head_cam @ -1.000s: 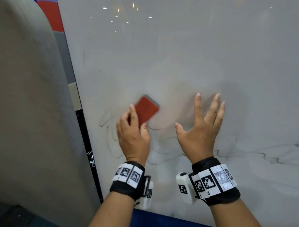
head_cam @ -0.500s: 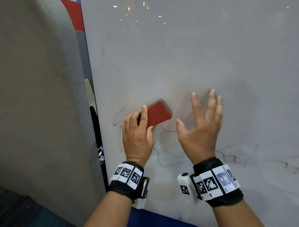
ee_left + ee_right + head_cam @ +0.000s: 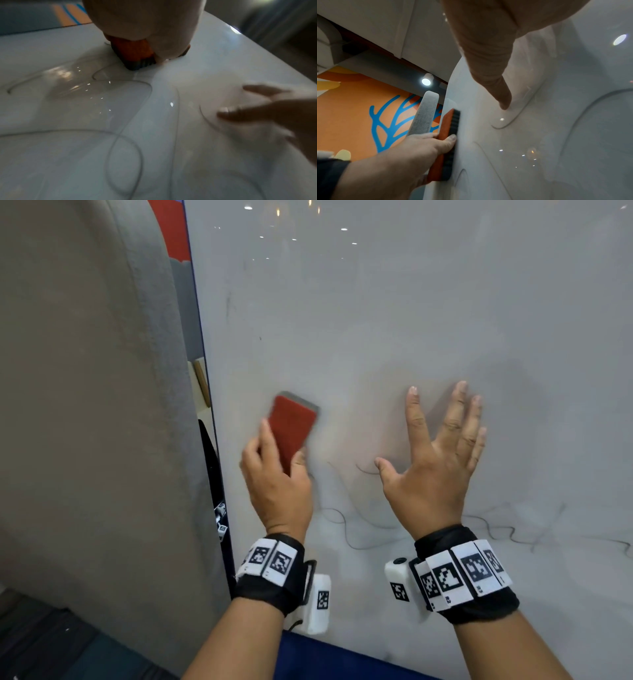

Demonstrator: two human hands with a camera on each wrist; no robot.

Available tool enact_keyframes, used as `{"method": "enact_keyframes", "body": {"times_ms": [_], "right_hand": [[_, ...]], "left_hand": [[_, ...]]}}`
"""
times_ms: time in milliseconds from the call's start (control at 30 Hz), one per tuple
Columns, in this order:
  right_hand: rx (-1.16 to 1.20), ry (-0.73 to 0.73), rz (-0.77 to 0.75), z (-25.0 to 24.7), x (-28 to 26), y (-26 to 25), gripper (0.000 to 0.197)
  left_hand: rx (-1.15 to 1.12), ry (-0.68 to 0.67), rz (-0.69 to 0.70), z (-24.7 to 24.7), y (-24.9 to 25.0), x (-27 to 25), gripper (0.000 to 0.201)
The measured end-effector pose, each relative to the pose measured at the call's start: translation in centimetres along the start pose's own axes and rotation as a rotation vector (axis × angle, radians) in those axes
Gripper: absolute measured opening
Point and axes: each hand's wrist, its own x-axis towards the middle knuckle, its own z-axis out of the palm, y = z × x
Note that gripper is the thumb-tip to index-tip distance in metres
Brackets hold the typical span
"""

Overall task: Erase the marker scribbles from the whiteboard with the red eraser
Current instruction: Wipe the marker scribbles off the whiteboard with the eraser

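The whiteboard stands upright and fills most of the head view. My left hand grips the red eraser near the board's left edge, its dark felt face pressed flat on the board in the right wrist view. The eraser stands on end there, and the eraser shows under my palm in the left wrist view. My right hand lies flat on the board with fingers spread. Thin black marker scribbles loop below both hands and run right; scribbles also curl across the left wrist view.
A grey fabric panel stands close along the board's left edge. A dark blue frame strip runs under the board. An orange wall with a blue branch pattern lies beyond the left edge.
My left hand has swept the eraser leftward and turned it more upright, and the scribbles at the far left have gone. My right hand stays flat on the board.
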Motion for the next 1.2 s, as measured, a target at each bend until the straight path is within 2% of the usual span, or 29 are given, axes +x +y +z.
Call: {"method": "enact_keyframes", "body": {"times_ms": [100, 233, 300, 400, 433, 467, 567, 600, 633, 733, 767, 933, 1200], "right_hand": [[-0.014, -0.01, -0.005, 0.0, 0.0, 0.2, 0.111], [-0.015, -0.009, 0.005, 0.1, -0.1, 0.1, 0.11], [-0.01, -0.006, 0.016, 0.2, -0.2, -0.1, 0.111], [0.017, -0.006, 0.037, 0.4, -0.3, -0.6, 0.111], [0.023, -0.006, 0.044, 0.4, -0.3, -0.7, 0.111], [0.026, -0.005, 0.049, 0.4, -0.4, -0.9, 0.11], [0.031, -0.016, 0.056, 0.2, -0.3, -1.2, 0.111], [0.035, -0.023, 0.06, 0.2, -0.3, -1.3, 0.111], [0.04, -0.031, 0.065, 0.1, -0.3, -1.4, 0.111], [0.042, -0.056, 0.063, -0.3, -0.4, -1.4, 0.111], [0.035, -0.068, 0.053, -0.4, -0.4, -1.3, 0.111], [0.042, -0.095, -0.002, -0.5, -1.0, -1.2, 0.106], [0.122, -0.04, -0.043, 1.4, -2.0, -1.9, 0.075]], "left_hand": [[-0.123, 0.094, -0.202, -0.1, -0.3, 1.5, 0.072], [-0.119, 0.141, -0.286, -0.1, 0.0, 2.0, 0.07], [-0.054, 0.063, -0.169, -0.2, 0.1, 1.0, 0.072], [0.095, -0.1, 0.097, -1.0, -0.7, -0.6, 0.073], [0.109, -0.116, 0.124, -1.1, -1.0, -0.6, 0.073], [0.092, -0.107, 0.096, -1.2, -1.1, -0.5, 0.073], [-0.077, -0.014, -0.162, -0.8, 0.1, 0.1, 0.073], [-0.094, -0.007, -0.167, -0.7, 0.7, 0.0, 0.073], [-0.078, -0.036, -0.088, -0.6, 1.4, -0.4, 0.073], [0.043, -0.207, 0.367, -0.4, 2.3, -2.2, 0.074], [0.044, -0.233, 0.427, -0.3, 2.2, -2.3, 0.075], [0.035, -0.254, 0.434, -0.3, 2.2, -1.6, 0.078], [-0.041, -0.327, 0.406, -0.7, 2.4, -0.9, 0.077]]}}
